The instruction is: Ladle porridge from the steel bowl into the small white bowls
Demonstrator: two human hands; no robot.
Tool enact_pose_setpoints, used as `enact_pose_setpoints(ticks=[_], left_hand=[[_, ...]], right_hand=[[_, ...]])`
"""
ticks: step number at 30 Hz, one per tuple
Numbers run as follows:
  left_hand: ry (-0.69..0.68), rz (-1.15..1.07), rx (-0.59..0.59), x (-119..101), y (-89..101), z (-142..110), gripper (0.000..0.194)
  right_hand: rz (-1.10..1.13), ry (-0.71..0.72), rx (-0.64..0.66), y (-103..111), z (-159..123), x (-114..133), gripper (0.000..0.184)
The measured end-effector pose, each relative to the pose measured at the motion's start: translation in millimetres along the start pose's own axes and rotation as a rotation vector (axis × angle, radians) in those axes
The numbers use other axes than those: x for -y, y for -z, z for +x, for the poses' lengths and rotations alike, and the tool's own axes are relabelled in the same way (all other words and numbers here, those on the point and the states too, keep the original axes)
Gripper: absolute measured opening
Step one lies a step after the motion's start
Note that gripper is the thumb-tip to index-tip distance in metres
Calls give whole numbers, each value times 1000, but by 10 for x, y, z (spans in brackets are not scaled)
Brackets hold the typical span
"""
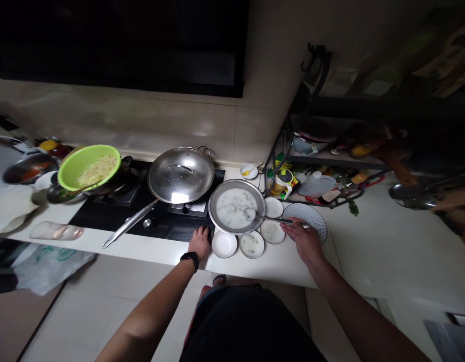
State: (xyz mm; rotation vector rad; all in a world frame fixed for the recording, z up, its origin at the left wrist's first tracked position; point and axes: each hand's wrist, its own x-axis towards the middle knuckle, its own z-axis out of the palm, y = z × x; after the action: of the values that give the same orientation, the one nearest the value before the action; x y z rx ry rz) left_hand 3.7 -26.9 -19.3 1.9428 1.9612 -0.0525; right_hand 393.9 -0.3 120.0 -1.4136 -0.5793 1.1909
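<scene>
Bare forearms [149, 306] reach across the surface [255, 271] to a steel basin of milky soup [210, 208].
Right grip [303, 240] clenches the ladle [273, 219]; left grip [199, 243] lies open beside the basin. A knocked handle could slop soup onto the white plates [223, 244].

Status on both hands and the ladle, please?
Right hand gripping metal ladle, bowl in white soup in steel pan. Left hand empty, at front edge of black hob. Small white dishes beside pan.
</scene>
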Motion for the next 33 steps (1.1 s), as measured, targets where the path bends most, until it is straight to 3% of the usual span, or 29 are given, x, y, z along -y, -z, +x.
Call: enact_pose_setpoints(ticks=[9, 15, 17, 20, 22, 24, 27, 33], left_hand=[[-9, 38, -7, 36, -52, 31, 58], [-2, 46, 2, 17, -21, 25, 56], [3, 46, 11, 5, -2, 20, 56], [4, 40, 19, -9, 22, 14, 58], [1, 32, 16, -16, 33, 10, 60], [1, 24, 14, -22, 43, 7, 60], [12, 12, 19, -32, 55, 1, 59], [9, 8, 22, -48, 68, -7, 57]], right_hand=[[-45, 48, -142, 666, -300, 310, 63], [-308, 56, -135, 814, -428, 198, 61], [-463, 155, -42, 839, -467, 139, 52], [-766, 413, 306, 905, -523, 85, 30], [-927, 571, 529, 936, -553, 84, 26], [-1006, 679, 606, 904, -567, 108, 29], [-990, 735, 553, 681, -529, 154, 31], [-724, 557, 432, -104, -199, 31, 27]])
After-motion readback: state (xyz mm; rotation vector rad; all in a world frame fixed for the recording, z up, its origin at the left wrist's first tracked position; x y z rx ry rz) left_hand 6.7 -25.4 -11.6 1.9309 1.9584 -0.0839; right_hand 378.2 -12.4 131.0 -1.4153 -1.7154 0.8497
